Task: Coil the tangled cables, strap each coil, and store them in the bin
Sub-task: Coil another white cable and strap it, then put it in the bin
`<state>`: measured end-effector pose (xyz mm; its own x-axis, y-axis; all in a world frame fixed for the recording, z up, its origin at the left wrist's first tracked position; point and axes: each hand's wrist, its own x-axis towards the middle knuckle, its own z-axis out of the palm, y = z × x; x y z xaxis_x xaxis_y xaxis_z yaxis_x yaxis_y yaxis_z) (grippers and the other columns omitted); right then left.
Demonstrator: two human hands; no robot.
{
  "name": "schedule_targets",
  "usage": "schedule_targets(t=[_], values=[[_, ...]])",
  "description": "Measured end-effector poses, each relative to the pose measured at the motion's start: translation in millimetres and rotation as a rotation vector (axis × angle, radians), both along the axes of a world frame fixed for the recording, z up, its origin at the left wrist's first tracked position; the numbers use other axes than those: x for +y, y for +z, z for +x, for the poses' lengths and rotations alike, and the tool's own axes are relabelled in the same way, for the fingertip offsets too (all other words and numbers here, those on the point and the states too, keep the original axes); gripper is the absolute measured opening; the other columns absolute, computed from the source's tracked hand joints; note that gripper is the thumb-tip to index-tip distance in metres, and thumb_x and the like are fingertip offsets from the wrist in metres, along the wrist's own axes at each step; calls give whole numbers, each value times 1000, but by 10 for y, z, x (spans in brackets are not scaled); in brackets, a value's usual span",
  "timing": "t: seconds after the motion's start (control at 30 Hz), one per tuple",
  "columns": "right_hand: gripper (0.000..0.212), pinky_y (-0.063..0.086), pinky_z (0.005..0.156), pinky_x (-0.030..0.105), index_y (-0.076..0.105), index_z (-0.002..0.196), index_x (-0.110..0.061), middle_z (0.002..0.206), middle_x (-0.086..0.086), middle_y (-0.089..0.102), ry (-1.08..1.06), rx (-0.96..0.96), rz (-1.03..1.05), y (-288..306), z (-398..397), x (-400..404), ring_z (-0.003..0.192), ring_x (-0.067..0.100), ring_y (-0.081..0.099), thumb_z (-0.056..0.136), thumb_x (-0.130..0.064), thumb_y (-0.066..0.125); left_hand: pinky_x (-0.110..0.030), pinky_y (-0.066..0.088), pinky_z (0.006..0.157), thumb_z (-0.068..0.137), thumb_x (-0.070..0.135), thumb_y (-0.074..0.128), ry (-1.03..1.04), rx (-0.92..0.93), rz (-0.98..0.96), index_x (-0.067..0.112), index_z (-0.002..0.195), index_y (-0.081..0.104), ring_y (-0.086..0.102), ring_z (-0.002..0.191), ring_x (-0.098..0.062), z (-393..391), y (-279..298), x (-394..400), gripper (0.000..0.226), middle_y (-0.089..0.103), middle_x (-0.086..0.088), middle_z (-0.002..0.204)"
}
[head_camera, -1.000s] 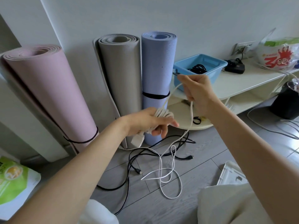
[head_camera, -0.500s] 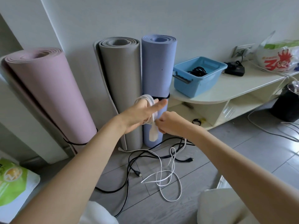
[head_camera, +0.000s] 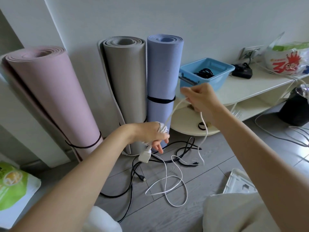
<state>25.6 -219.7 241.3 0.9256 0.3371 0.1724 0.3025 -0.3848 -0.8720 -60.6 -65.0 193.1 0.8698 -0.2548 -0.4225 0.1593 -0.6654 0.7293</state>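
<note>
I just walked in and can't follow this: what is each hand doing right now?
Left hand: grips the wound coil of the white cable.
Right hand: pinches a loose stretch of the same cable, raised above the floor.

1. Grey plank floor (head_camera: 217, 164) is carrying a tangle of black cable (head_camera: 182, 154) and loose white cable (head_camera: 167, 185) loops.
2. Three rolled mats are standing upright on it against the wall: pink mat (head_camera: 55, 97), grey mat (head_camera: 127, 84), blue mat (head_camera: 163, 77).
3. A green bag (head_camera: 13, 190) is lying at far left, a white tray (head_camera: 237, 183) at lower right.
4. Cream shelf (head_camera: 250, 87) top is holding the blue bin (head_camera: 217, 79), a black adapter (head_camera: 242, 73) and a printed plastic bag (head_camera: 287, 62).
</note>
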Motion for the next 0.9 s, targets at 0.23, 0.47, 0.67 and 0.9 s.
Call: schedule_targets(t=[0.23, 0.47, 0.67, 0.9], values=[[41, 15, 47, 25, 37, 47, -18, 51, 1, 24, -208, 50, 286, -42, 107, -127, 44, 11, 17, 80, -18, 61, -14, 18, 37, 95, 26, 42, 101, -22, -669, 12, 72, 44, 25, 33, -3, -46, 315, -85, 27, 25, 10, 38], [42, 33, 40, 17, 46, 48, -13, 49, 0, 45, 2, 104, -372, -381, -84, 119, 43, 14, 35, 89, -20, 50, -13, 38, 45, 88, 38, 43, 250, -100, -1170, 13, 78, 44, 39, 40, -1, 2, 445, -64, 27, 37, 11, 47], [26, 33, 55, 28, 48, 59, -6, 66, 12, 51, 262, 9, -635, -417, -333, 277, 61, 26, 41, 84, -9, 44, -29, 45, 99, 87, 60, 42, 649, -101, -1175, 22, 120, 33, 63, 108, -24, 97, 372, 103, 51, 71, -16, 96], [48, 30, 44, 16, 48, 45, -16, 50, 2, 48, 314, -129, -449, -190, -252, 150, 39, 8, 35, 91, -30, 49, -26, 48, 84, 57, 78, 64, 605, -123, -456, 14, 70, 41, 64, 93, -25, 105, 85, 178, 70, 71, -13, 85]])
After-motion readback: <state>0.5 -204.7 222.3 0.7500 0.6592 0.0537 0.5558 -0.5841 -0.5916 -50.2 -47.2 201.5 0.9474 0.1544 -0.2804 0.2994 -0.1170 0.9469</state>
